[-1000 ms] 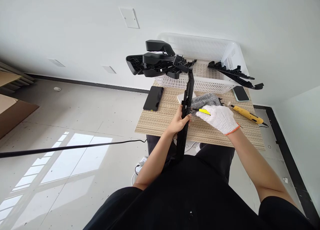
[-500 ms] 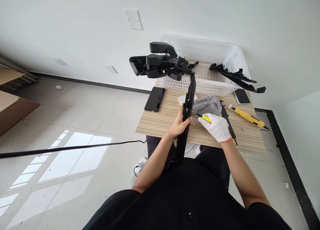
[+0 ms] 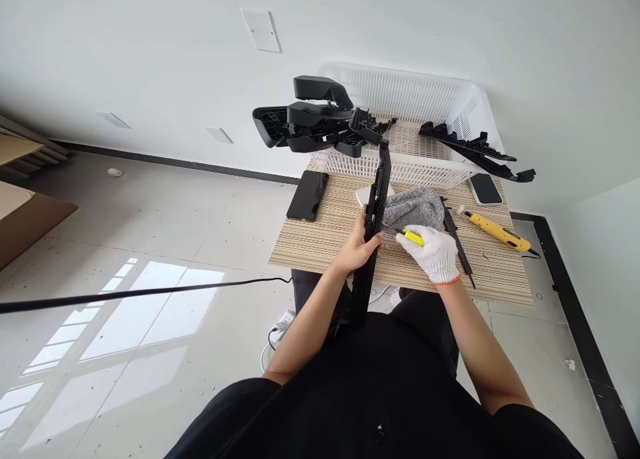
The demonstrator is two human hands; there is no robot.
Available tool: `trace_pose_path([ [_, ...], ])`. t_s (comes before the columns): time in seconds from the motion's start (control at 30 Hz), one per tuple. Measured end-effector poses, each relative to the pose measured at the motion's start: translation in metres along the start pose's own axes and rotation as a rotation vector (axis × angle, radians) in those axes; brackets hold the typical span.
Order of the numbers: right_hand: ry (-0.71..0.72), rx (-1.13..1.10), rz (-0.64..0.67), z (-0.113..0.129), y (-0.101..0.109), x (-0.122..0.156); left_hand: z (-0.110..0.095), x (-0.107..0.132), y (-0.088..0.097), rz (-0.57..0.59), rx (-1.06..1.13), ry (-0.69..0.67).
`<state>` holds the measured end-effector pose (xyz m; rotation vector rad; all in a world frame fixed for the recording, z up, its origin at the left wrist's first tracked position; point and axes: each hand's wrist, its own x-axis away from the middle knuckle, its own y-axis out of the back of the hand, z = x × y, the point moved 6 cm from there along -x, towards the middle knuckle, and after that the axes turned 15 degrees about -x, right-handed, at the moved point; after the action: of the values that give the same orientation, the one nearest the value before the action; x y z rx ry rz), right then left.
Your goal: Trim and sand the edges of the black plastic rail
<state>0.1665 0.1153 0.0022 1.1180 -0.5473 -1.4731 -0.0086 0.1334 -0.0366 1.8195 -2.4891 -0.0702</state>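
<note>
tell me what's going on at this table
A person's bare left hand grips a long black plastic trim strip that extends past the table's near edge. Their right hand, in a white knit glove with an orange cuff, holds a slim yellow-handled tool pointed at the strip; whether its tip touches is too small to tell. A grey cloth lies just beyond that hand, and a white plastic basket holding more black parts stands behind.
</note>
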Motion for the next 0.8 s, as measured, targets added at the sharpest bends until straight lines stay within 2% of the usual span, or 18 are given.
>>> trace_pose_path([
  [0.47, 0.003, 0.042, 0.053, 0.0000, -0.0047, -0.0001, -0.0024, 0.0026, -0.0001, 0.000, -0.010, 0.026],
  [0.8, -0.017, 0.044, 0.021, -0.0006, -0.0043, -0.0011, -0.0015, 0.0022, -0.0001, 0.001, -0.034, 0.002],
])
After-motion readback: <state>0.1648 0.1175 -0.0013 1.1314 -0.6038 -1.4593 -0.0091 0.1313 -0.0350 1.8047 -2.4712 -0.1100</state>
